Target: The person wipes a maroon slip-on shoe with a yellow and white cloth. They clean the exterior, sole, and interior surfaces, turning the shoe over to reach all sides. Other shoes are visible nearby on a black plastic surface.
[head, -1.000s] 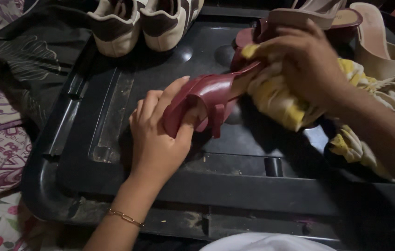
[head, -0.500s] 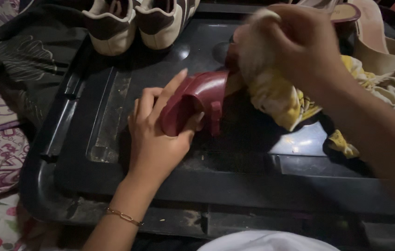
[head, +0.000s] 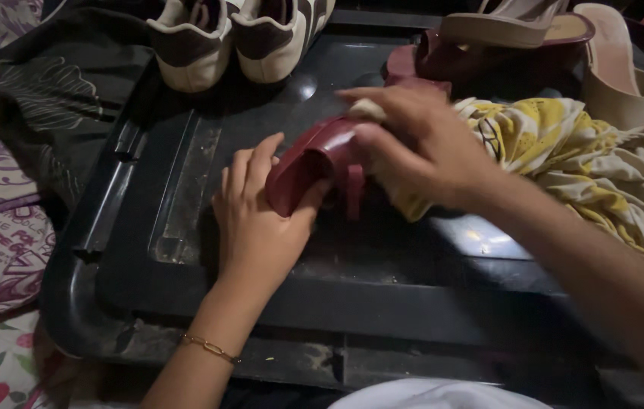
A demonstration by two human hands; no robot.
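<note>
Head view, left hand (head: 257, 220) clamped on red heeled shoe (head: 314, 163), right hand (head: 420, 148) pressing yellow cloth (head: 564, 151) against it, black lid (head: 186, 189) bare leftward.

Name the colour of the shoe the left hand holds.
Dark red shoe, in the head view.

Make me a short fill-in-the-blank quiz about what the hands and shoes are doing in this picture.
1. The left hand grips a heeled shoe whose colour is dark ____.
2. The right hand presses a yellow-and-white ____ against that shoe.
3. The pair of cream sneakers has ____ stripes.
4. The gold chain bracelet is on the ____ wrist.

Missing words: red; cloth; brown; left
</note>
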